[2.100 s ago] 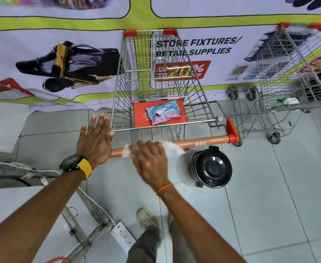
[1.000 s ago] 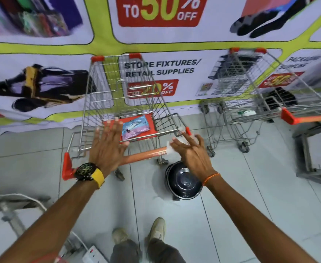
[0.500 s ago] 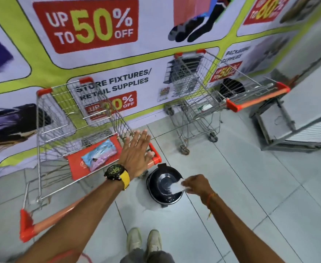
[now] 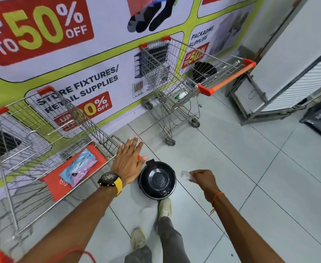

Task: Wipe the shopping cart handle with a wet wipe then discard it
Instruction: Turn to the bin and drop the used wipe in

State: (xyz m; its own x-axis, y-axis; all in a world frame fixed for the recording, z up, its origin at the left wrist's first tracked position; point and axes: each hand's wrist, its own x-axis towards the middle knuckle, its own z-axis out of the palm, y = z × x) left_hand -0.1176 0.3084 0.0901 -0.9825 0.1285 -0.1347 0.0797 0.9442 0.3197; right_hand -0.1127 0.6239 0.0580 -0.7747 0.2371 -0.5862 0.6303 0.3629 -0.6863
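The right hand (image 4: 203, 178) pinches the wet wipe (image 4: 186, 175) just right of the black bin (image 4: 156, 180), lid shut. Left hand (image 4: 128, 163) splayed, empty. The wipe looks limp, light, damp; a pinch likely suffices.

Wall banner (image 4: 106, 59), far left: red panel (image 4: 36, 29) reading "UP TO 50% OFF". Below it, black lettering "STORE FIXTURES/ RETAIL SUPPLIES", partly screened by cart wire; beneath, smaller red tag (image 4: 93, 109) showing "0% OFF" and "UP", remainder hidden. Far right of banner: "PACKAGING SUPPLIES" in black, with red tag (image 4: 194, 56) reading "UP TO 50% OFF", blurred. Print on pack (image 4: 78, 169) in left cart seat illegible
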